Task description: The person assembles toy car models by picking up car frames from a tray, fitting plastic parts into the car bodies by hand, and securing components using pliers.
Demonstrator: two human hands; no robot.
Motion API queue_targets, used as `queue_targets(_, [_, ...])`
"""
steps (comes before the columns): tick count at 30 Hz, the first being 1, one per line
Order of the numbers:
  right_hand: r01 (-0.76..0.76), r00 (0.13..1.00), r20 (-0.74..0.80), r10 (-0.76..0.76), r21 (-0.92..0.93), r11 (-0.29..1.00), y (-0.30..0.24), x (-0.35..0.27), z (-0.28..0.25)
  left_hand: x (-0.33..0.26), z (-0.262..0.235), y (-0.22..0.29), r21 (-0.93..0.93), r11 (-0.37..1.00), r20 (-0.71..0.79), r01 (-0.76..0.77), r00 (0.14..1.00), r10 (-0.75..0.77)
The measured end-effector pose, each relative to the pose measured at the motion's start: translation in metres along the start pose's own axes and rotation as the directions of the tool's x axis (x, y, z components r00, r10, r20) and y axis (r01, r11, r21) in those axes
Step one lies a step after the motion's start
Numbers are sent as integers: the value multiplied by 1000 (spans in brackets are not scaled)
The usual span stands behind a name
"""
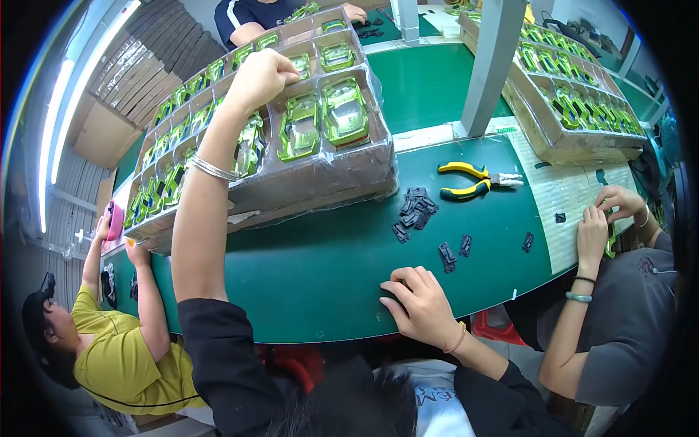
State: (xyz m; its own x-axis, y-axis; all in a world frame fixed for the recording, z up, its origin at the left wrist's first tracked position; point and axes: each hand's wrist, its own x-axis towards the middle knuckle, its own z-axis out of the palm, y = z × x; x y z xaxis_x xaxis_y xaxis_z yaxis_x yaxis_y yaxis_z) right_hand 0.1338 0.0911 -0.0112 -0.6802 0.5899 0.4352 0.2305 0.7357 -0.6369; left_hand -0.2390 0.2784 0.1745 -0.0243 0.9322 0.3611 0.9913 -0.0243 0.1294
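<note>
My left hand [260,75] is raised over a cardboard tray [320,171] of shiny green toy car bodies [344,111], its fingers closed inside one compartment; what it grips is hidden. A silver bracelet sits on that wrist. My right hand [419,302] rests near the front edge of the green table [320,269], fingers curled over a small dark part that barely shows. Several small black plastic parts [415,210] lie scattered just beyond it.
Yellow-handled pliers [470,180] lie behind the black parts. A second tray of green car bodies [575,95] stands at the back right behind a grey post [491,65]. One person in yellow works at my left, another in grey at my right, a third across the table.
</note>
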Motion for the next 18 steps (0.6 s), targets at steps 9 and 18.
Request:
queue_targets(9, [-2, 1000, 20, 2, -11, 1000, 1, 3, -2, 19, -6, -41, 236, 842, -79, 485, 873, -481])
queue_targets(18, [-3, 1000, 16, 3, -12, 1000, -3, 5, 4, 33, -8, -52, 286, 704, -68, 650, 746, -662])
